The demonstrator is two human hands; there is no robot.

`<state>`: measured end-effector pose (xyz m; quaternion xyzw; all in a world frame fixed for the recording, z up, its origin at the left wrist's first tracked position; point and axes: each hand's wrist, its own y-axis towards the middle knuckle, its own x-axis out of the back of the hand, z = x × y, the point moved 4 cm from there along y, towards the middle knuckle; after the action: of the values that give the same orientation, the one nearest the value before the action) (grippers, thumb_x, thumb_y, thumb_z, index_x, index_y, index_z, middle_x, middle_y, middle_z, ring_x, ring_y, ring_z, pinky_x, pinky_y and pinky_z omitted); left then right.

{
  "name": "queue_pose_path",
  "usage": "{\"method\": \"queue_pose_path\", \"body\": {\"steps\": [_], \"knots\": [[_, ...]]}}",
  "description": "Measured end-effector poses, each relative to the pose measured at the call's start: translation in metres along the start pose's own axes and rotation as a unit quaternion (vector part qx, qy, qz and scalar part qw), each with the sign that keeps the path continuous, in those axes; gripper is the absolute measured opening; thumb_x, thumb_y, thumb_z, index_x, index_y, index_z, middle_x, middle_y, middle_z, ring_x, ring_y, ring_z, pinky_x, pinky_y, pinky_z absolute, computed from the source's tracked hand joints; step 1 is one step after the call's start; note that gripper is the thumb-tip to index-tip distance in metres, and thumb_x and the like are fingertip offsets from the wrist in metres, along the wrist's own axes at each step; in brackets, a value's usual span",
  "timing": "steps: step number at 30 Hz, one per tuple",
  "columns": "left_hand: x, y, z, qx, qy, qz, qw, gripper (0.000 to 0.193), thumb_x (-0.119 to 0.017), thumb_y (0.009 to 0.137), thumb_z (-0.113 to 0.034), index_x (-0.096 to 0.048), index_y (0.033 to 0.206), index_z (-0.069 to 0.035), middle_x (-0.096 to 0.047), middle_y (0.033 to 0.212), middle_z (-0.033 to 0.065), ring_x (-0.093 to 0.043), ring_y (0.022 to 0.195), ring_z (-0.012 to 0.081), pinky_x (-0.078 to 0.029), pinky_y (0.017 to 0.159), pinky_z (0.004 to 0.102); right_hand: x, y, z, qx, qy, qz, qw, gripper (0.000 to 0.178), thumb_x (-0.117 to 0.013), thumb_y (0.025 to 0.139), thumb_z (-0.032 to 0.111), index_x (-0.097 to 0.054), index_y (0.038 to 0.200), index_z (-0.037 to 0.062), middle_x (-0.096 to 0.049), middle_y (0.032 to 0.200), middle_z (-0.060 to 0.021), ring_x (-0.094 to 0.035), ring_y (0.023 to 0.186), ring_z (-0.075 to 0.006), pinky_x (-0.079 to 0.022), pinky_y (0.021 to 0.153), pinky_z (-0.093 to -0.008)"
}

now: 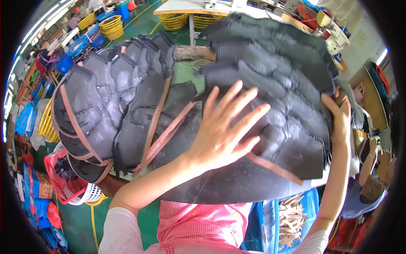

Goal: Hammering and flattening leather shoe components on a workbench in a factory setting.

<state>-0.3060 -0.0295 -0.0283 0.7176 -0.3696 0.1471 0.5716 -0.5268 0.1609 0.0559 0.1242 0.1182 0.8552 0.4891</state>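
Observation:
A large black moulded panel (292, 101) with ridged, segmented shapes lies in front of me, overlapping others at the right side of the table. My left hand (222, 133) rests on its left part, fingers spread flat. At its right edge, my right hand (339, 112) grips the rim with the fingers curled around it. A pinkish-brown strip with a zigzag edge (277, 168) runs along the panel's lower edge. To the left are piled similar black panels (95, 101) with the same kind of strips. A smooth dark sheet (228, 182) lies under my left forearm.
Below the table's edge, a blue basket (314, 206) holds tan scraps. A red and white basket (63, 192) with dark pieces stands at lower left. Yellow baskets (111, 28) and a white worktable (198, 6) are farther back. Another person (372, 190) sits at right.

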Motion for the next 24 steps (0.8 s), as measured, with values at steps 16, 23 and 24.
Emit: {"method": "queue_pose_path", "body": {"steps": [16, 23, 24], "knots": [[-0.116, -0.017, -0.040, 0.014, -0.079, 0.120, 0.989, 0.028, -0.076, 0.082, -0.009, -0.055, 0.100, -0.008, -0.064, 0.093, 0.0077, -0.064, 0.091, 0.0292, -0.055, 0.076, 0.0403, -0.010, -0.082, -0.110, 0.178, -0.469, 0.145, 0.853, 0.055, -0.086, 0.080, 0.032, -0.053, 0.111, 0.0012, -0.067, 0.092, -0.0223, -0.068, 0.085, -0.0459, -0.053, 0.069, -0.0505], [-0.070, -0.029, -0.127, -0.034, -0.219, 0.135, 0.966, 0.019, -0.065, 0.084, -0.003, -0.058, 0.100, -0.007, -0.063, 0.090, 0.0071, -0.069, 0.081, 0.0275, -0.057, 0.063, 0.0397, -0.003, -0.056, -0.143, 0.122, -0.518, 0.155, 0.832, 0.055, -0.086, 0.077, 0.033, -0.056, 0.109, -0.0006, -0.070, 0.099, -0.0231, -0.069, 0.088, -0.0442, -0.055, 0.074, -0.0505], [-0.063, -0.034, -0.136, -0.045, -0.217, 0.160, 0.962, 0.022, -0.066, 0.082, -0.003, -0.059, 0.103, -0.007, -0.063, 0.093, 0.0064, -0.069, 0.083, 0.0268, -0.057, 0.064, 0.0385, -0.001, -0.051, -0.141, 0.077, -0.502, 0.151, 0.848, 0.048, -0.085, 0.079, 0.030, -0.059, 0.103, -0.0016, -0.071, 0.091, -0.0218, -0.070, 0.083, -0.0421, -0.056, 0.072, -0.0481]]}}
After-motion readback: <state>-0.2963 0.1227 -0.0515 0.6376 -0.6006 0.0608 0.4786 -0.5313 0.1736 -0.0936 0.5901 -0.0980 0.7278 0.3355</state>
